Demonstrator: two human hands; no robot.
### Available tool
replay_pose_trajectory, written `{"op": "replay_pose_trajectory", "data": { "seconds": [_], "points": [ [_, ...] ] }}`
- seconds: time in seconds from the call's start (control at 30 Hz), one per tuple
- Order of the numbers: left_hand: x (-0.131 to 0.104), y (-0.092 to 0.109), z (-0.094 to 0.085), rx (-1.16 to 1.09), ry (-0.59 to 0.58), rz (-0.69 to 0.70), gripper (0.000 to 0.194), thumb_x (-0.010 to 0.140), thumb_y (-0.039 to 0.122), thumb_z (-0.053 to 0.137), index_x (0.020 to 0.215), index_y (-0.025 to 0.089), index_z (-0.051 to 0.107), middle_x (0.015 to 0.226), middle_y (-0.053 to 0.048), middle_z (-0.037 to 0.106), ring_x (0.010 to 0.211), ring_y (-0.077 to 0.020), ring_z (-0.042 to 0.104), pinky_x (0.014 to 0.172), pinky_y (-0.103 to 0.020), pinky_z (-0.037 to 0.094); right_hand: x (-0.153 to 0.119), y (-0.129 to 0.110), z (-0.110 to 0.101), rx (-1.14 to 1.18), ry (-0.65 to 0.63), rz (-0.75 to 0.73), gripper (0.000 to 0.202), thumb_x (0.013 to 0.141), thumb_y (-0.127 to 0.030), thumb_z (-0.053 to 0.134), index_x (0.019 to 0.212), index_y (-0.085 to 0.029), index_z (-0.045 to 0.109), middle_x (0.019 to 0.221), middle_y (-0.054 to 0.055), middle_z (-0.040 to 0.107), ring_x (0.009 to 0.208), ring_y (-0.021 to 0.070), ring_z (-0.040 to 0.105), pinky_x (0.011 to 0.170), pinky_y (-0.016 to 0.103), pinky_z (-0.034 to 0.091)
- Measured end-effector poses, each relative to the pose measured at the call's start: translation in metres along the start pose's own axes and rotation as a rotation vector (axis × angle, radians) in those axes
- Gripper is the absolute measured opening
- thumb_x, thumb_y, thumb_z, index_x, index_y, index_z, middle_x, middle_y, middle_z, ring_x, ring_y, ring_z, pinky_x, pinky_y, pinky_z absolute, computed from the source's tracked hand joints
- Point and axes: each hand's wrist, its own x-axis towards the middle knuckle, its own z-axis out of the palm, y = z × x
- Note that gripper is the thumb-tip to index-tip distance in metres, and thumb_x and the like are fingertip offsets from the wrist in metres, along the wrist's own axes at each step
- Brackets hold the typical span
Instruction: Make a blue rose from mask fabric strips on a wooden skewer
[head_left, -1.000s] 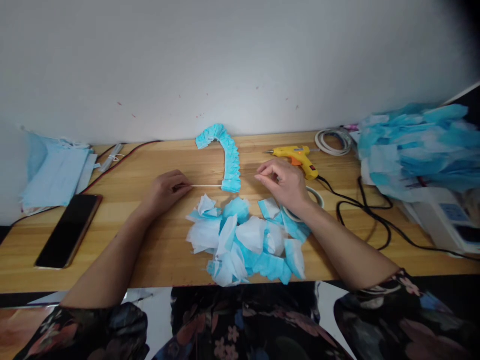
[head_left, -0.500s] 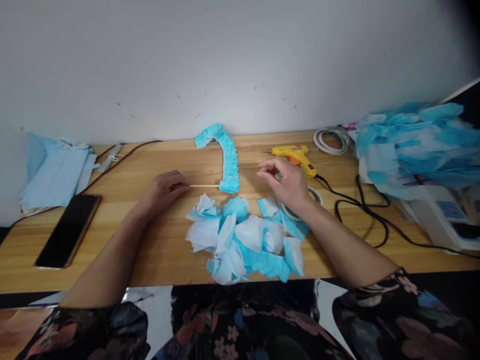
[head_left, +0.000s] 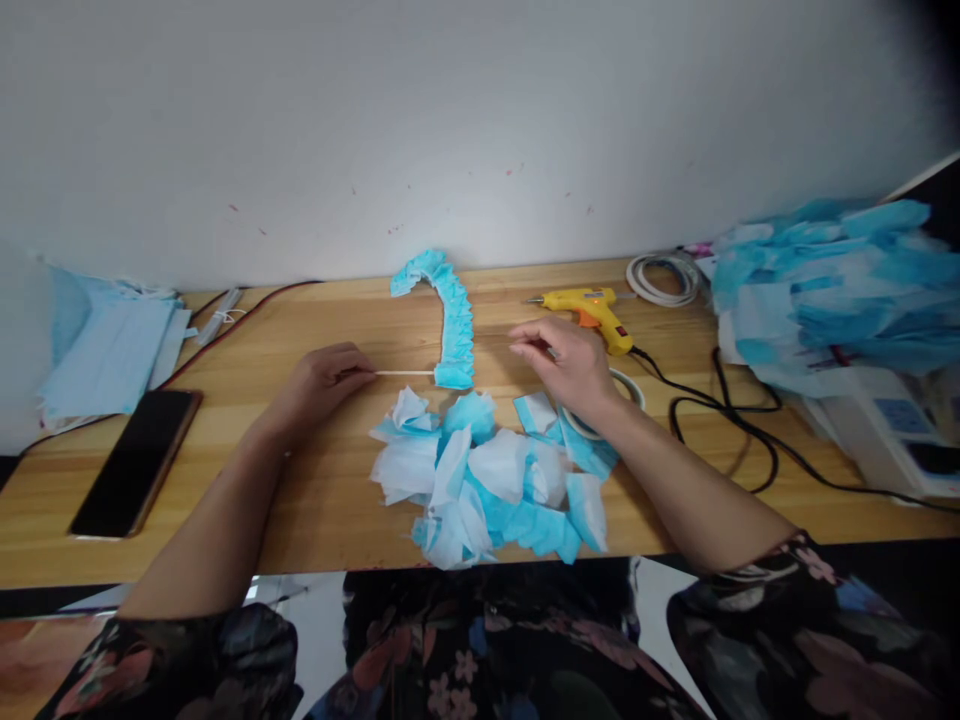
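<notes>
A thin pale stick [head_left: 405, 373] is pinched between the thumb and fingers of my left hand [head_left: 324, 385]. Its right end meets the bottom of a pleated light-blue strip [head_left: 455, 325], which looks like gathered face-mask fabric and curves over like a hook at the top. My right hand [head_left: 568, 358] hovers to the right of the strip, fingers bent and thumb slightly apart from them, with nothing visible between. Just behind it lies a yellow glue gun [head_left: 581, 300]. A roll of tape [head_left: 630, 390] is partly hidden under my right wrist.
Loose blue and white fabric pieces [head_left: 491, 480] are heaped at the front. On the left are a stack of face masks [head_left: 112, 340] and a phone [head_left: 136, 462]. To the right are a coiled white cable [head_left: 664, 280], black cord [head_left: 727, 408] and a large fabric pile [head_left: 832, 290].
The blue strip's lower part has shifted slightly left together with the stick and my left hand. My right hand has drifted a little to the left.
</notes>
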Motion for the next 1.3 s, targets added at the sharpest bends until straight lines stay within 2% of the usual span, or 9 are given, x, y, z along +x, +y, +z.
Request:
{"op": "replay_pose_trajectory", "data": {
  "seconds": [0.23, 0.47, 0.57, 0.67, 0.83, 1.0, 1.17, 1.3],
  "points": [
    [-0.001, 0.002, -0.001, 0.008, 0.001, -0.014, 0.027, 0.098, 0.041, 0.06, 0.087, 0.019, 0.071, 0.085, -0.003, 0.067, 0.076, -0.0166, 0.062, 0.071, -0.029, 0.047, 0.0, -0.001, 0.0, 0.016, -0.038, -0.055, 0.013, 0.096, -0.023, 0.062, 0.093, -0.024, 0.075, 0.091, 0.004, 0.079, 0.086, 0.0222, 0.071, 0.081, 0.036, 0.053],
    [-0.001, -0.003, 0.001, 0.031, -0.008, -0.029, 0.027, 0.1, 0.042, 0.059, 0.089, 0.021, 0.071, 0.087, -0.003, 0.068, 0.079, -0.0176, 0.063, 0.073, -0.029, 0.047, -0.001, -0.004, -0.001, 0.021, -0.067, -0.043, 0.023, 0.099, -0.022, 0.054, 0.104, -0.024, 0.076, 0.088, 0.005, 0.078, 0.086, 0.0228, 0.072, 0.082, 0.036, 0.054],
    [-0.001, -0.006, 0.001, 0.031, -0.008, -0.019, 0.026, 0.1, 0.042, 0.059, 0.089, 0.021, 0.071, 0.088, -0.003, 0.069, 0.08, -0.0176, 0.064, 0.074, -0.03, 0.048, -0.002, -0.005, -0.002, -0.004, -0.088, -0.022, 0.025, 0.099, -0.024, 0.052, 0.109, -0.024, 0.076, 0.095, 0.006, 0.08, 0.088, 0.0237, 0.073, 0.083, 0.038, 0.055],
    [-0.001, -0.006, 0.001, 0.033, -0.008, -0.015, 0.027, 0.099, 0.043, 0.059, 0.089, 0.021, 0.071, 0.088, -0.003, 0.069, 0.08, -0.0177, 0.064, 0.074, -0.03, 0.049, -0.003, -0.005, -0.001, -0.044, -0.084, -0.004, 0.027, 0.099, -0.024, 0.051, 0.111, -0.024, 0.076, 0.099, 0.006, 0.08, 0.087, 0.023, 0.073, 0.082, 0.036, 0.055],
    [0.0, -0.003, 0.0, 0.031, -0.004, -0.027, 0.027, 0.099, 0.042, 0.06, 0.088, 0.021, 0.071, 0.087, -0.004, 0.069, 0.08, -0.0178, 0.064, 0.073, -0.029, 0.049, -0.003, -0.003, 0.0, -0.082, -0.069, 0.002, 0.029, 0.096, -0.022, 0.052, 0.11, -0.025, 0.077, 0.092, 0.004, 0.081, 0.078, 0.0208, 0.072, 0.075, 0.033, 0.053],
    [0.0, 0.0, 0.0, 0.041, -0.009, -0.041, 0.028, 0.099, 0.043, 0.059, 0.088, 0.021, 0.072, 0.086, -0.004, 0.069, 0.079, -0.0184, 0.064, 0.072, -0.03, 0.049, -0.002, -0.003, -0.002, -0.104, -0.044, -0.011, 0.028, 0.095, -0.02, 0.055, 0.109, -0.025, 0.079, 0.091, 0.003, 0.081, 0.077, 0.0213, 0.073, 0.073, 0.033, 0.053],
    [0.001, 0.002, 0.0, 0.039, 0.002, -0.042, 0.027, 0.099, 0.041, 0.059, 0.087, 0.021, 0.072, 0.085, -0.004, 0.069, 0.077, -0.0179, 0.063, 0.072, -0.03, 0.049, -0.002, 0.002, -0.001, -0.142, -0.075, -0.02, 0.028, 0.097, -0.021, 0.056, 0.114, -0.026, 0.077, 0.101, 0.005, 0.082, 0.087, 0.0249, 0.074, 0.079, 0.037, 0.054],
    [0.001, 0.002, 0.0, 0.027, 0.009, -0.031, 0.026, 0.098, 0.041, 0.059, 0.087, 0.021, 0.072, 0.084, -0.004, 0.069, 0.077, -0.0179, 0.064, 0.071, -0.03, 0.049, 0.0, 0.005, 0.0, -0.144, -0.154, -0.131, 0.037, 0.098, -0.019, 0.054, 0.13, -0.026, 0.07, 0.113, 0.007, 0.079, 0.102, 0.0282, 0.07, 0.093, 0.046, 0.054]
  ]
}}
